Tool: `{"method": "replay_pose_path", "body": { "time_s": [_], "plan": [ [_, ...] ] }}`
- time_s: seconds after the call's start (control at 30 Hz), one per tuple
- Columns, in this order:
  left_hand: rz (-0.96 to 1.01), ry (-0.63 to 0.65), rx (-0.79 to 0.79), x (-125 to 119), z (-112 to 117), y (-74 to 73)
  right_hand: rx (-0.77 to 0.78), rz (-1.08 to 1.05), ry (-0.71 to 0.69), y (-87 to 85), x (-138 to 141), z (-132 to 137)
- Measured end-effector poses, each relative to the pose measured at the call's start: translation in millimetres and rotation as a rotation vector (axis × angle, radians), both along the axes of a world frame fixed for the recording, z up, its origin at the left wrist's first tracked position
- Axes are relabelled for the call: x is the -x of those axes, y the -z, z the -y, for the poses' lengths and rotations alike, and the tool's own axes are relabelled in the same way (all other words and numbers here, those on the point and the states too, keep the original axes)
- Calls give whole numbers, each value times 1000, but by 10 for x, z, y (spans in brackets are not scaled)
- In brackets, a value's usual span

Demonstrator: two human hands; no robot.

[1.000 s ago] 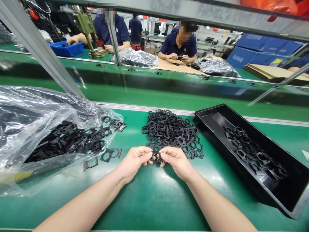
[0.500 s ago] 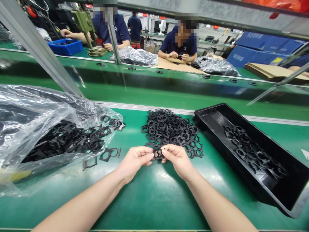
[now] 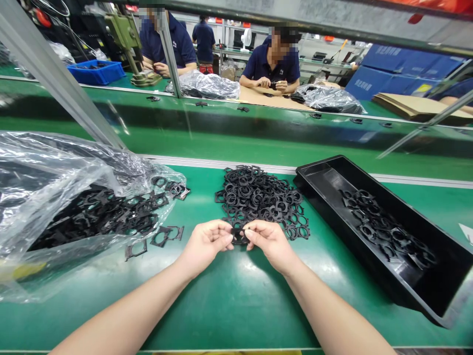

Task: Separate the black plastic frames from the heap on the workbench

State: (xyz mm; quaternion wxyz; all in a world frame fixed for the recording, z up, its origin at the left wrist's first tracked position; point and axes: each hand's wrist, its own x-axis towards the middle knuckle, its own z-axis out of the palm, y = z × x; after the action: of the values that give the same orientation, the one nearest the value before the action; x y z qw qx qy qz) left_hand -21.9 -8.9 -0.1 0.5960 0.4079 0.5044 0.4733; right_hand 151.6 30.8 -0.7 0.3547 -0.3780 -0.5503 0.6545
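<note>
Between my two hands is a small black plastic part, pinched from both sides just above the green table. My left hand grips its left end between thumb and fingers. On the right end, my right hand closes in the same way. The fingers cover much of the part, so its full shape is hidden. Just behind my hands lies a heap of black ring-shaped plastic parts, some of them flat at its edges.
A clear plastic bag spilling black frame parts lies at the left, with a few loose frames beside it. At the right stands a black bin holding several assembled-looking parts. Beyond the conveyor, co-workers sit handling parts.
The black part has tilted slightly between my fingers, while my hands stay almost in place. Across the conveyor, the left co-worker's outstretched hand has drawn in toward the other.
</note>
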Motion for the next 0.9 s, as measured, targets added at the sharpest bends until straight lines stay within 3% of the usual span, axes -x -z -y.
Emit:
{"method": "replay_pose_path", "body": {
  "time_s": [0.1,0.2,0.5,0.73,0.83,0.9],
  "plan": [
    [91,60,71,16,-23,-34,43,-33,-14,19,9,8],
    [128,40,71,24,-30,-44,62,-60,-25,43,17,14],
    [135,112,155,32,-24,-25,92,-98,-30,52,13,-4],
    [389,245,145,22,18,-41,234,-217,-117,13,25,33],
    [318,317,76,28,17,-59,240,-214,-149,14,16,28],
    [192,283,25,30,1,-60,171,-177,-108,22,6,15]
  ]
}}
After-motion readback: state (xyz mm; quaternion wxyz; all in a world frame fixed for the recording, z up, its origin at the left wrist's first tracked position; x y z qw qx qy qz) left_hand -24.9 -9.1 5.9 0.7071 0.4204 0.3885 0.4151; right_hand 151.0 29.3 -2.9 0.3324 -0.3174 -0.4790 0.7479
